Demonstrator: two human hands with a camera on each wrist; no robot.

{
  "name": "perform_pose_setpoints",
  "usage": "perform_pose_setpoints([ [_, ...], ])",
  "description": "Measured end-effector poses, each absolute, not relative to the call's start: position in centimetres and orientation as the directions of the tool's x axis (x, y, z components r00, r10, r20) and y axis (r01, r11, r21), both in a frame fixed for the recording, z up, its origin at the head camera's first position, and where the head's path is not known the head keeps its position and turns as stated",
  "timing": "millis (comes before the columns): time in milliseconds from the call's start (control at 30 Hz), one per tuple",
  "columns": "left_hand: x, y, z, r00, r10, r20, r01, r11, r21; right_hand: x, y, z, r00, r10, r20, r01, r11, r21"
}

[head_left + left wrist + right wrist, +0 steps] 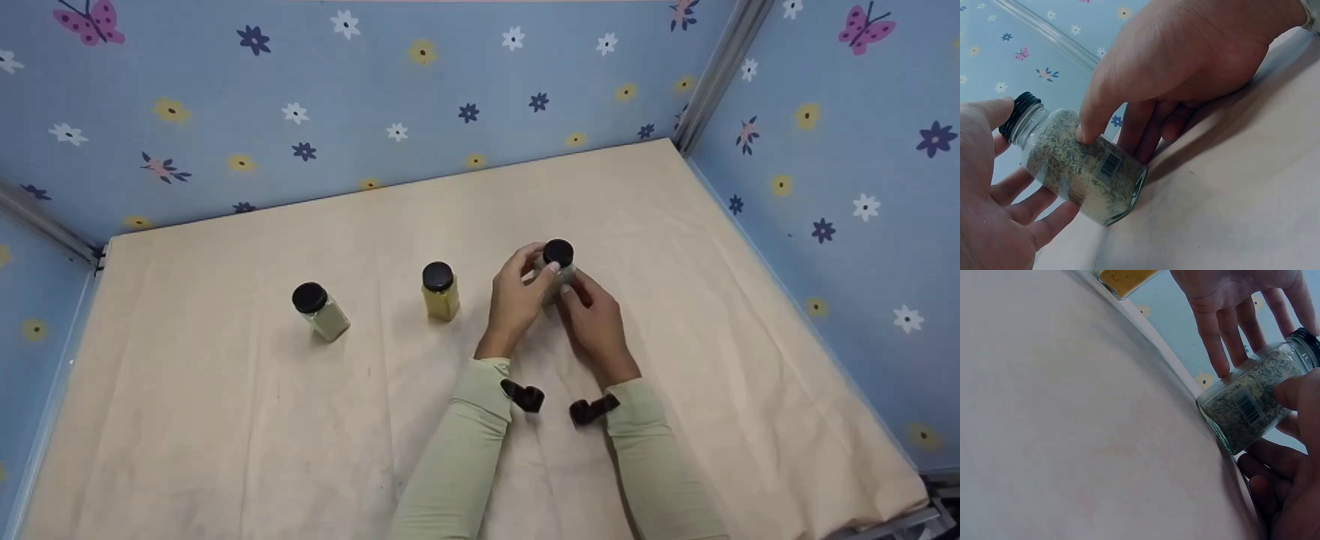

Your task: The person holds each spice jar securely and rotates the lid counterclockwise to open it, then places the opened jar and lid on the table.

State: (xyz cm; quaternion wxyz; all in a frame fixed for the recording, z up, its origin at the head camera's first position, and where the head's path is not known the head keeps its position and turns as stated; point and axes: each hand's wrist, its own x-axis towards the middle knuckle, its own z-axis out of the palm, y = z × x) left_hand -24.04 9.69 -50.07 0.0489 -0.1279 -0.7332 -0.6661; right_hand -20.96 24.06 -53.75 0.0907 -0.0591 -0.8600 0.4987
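A square glass spice jar [1058, 146] with a black screw lid [557, 252] stands between both hands, filled with greenish-beige dried flakes. A barcode sticker [1248, 408] shows low on its side. My left hand [515, 304] holds the jar at its top, thumb against the lid and fingers along the far side. Lower down, my right hand [600, 319] grips the glass body, its thumb across the front and its other fingers partly hidden behind. The jar's base is right at the tablecloth.
Left of the hands stands a jar of yellow powder [441, 300] with a black lid. Farther left is a jar of pale green powder [328, 321]. A beige cloth [187, 420] covers the table. Blue flowered panels [360, 90] enclose its back and sides.
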Motion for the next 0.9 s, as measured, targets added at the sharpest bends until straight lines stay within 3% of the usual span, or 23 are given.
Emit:
perform_pose_setpoints([
  [233,-24.03,9.86,-50.13,-0.966,0.115,0.232,0.24,0.064,0.969,-21.02,24.1,-53.87,-0.976,0.2,0.091,0.017,0.48,-0.877],
  [900,-24.2,10.5,-50.27,-0.973,0.143,0.178,0.206,0.206,0.957,-21.11,24.14,-54.09,-0.974,0.203,0.102,0.009,0.484,-0.875],
])
